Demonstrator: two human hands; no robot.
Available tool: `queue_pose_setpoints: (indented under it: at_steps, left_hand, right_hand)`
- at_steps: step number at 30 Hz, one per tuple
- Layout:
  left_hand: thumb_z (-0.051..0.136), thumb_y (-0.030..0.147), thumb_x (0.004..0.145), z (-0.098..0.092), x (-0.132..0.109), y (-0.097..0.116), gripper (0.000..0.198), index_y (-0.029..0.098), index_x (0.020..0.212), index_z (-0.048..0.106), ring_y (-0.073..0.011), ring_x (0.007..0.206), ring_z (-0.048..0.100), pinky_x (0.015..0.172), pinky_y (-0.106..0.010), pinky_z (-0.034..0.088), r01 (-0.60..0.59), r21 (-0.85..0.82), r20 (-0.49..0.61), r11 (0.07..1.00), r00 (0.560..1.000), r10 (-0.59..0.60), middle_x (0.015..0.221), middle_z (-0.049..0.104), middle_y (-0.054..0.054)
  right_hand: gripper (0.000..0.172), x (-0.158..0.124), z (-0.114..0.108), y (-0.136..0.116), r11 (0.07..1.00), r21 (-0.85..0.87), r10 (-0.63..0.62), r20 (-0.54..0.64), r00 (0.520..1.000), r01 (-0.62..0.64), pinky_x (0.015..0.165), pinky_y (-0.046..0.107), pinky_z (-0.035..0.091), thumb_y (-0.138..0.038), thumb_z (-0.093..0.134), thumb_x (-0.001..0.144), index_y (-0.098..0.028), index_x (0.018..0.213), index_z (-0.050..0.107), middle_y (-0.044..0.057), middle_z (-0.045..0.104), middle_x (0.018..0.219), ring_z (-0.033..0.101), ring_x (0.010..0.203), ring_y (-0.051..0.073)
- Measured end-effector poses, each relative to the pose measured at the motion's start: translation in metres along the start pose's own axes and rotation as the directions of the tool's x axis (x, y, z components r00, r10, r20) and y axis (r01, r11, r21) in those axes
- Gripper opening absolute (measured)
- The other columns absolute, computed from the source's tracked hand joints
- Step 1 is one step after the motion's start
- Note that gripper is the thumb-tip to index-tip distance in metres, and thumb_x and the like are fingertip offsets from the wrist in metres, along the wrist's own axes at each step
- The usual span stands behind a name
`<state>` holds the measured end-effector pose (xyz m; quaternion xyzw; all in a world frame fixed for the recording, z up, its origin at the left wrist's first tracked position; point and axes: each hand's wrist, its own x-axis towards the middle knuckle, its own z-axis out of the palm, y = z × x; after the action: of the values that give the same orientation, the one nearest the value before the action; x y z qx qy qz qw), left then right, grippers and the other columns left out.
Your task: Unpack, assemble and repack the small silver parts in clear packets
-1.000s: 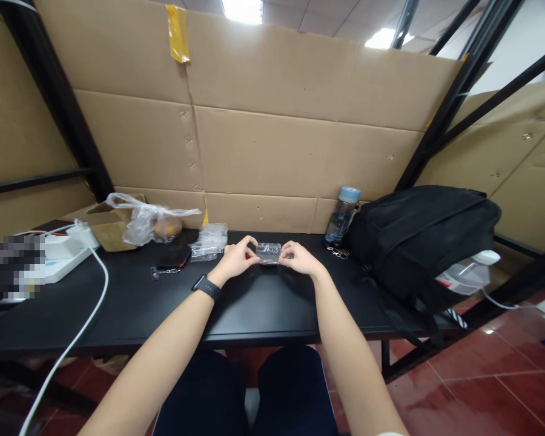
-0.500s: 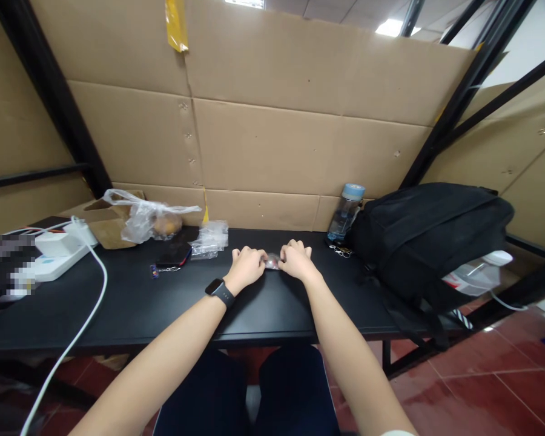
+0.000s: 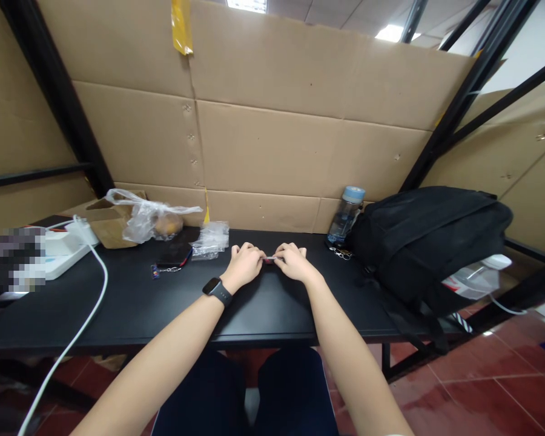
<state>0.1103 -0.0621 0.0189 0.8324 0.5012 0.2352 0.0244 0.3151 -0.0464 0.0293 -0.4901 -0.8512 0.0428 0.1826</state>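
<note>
Midway along the black table (image 3: 272, 312), I have the left hand (image 3: 246, 264) and right hand (image 3: 294, 261) with fingertips clamped on opposite ends of a small reddish packet (image 3: 269, 261), right of the clear plastic sleeves (image 3: 211, 240).

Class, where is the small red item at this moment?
In the head view, the red item is just below centre, between the left hand and right hand, over the black table.
</note>
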Motion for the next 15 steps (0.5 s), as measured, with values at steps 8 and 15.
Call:
queue_pose_setpoints:
  at_steps: [8,15]
  left_hand:
    - [0.051,0.031,0.097,-0.007,0.007,-0.001,0.025,0.028,0.100,0.075,-0.0297,0.108,0.062,0.094,-0.046,0.033,0.158,-0.137,-0.104,0.978,0.979,-0.173,0.101,0.077,-0.005]
    - [0.056,0.028,0.093,-0.014,0.009,-0.011,0.026,0.030,0.108,0.077,-0.0248,0.102,0.069,0.090,-0.036,0.043,0.134,-0.302,0.014,0.944,0.991,-0.137,0.107,0.078,-0.001]
  right_hand:
    - [0.023,0.002,-0.014,0.007,0.941,0.335,0.075,-0.066,0.995,-0.049,0.082,0.034,0.045,-0.031,0.058,0.094,-0.026,0.113,0.072,0.004,0.075,0.093,0.067,0.086,0.020]
    - [0.025,0.005,-0.009,0.019,0.831,0.554,0.124,-0.099,0.987,-0.049,0.071,0.027,0.053,-0.020,0.068,0.080,-0.019,0.104,0.074,0.004,0.078,0.086,0.071,0.077,0.018]
